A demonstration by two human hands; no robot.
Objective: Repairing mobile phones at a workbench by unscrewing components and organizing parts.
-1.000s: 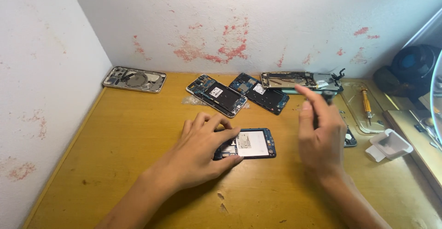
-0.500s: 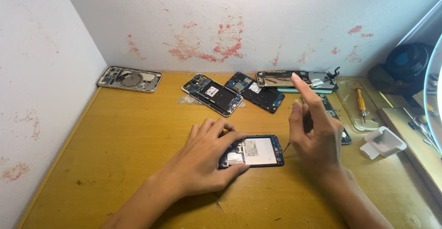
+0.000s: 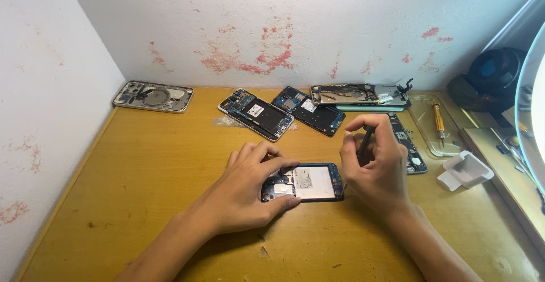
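My left hand [image 3: 250, 188] presses the opened smartphone [image 3: 309, 182] flat on the desk [image 3: 142, 168]; my right hand [image 3: 374, 165], just beside, pinches a dark tool [image 3: 363, 140]. Light, fragile internals: grip edges only.

A wooden table [image 3: 142, 163] fills the frame. An opened phone [image 3: 309, 182] lies at centre, a phone frame [image 3: 152, 96] at upper left, more opened phones [image 3: 256, 113] along the top, a screwdriver [image 3: 438, 122] and white holder [image 3: 465, 169] at right.

Six opened phones [image 3: 304, 182], one orange screwdriver [image 3: 438, 122], one white holder [image 3: 465, 170], two hands [image 3: 250, 188]
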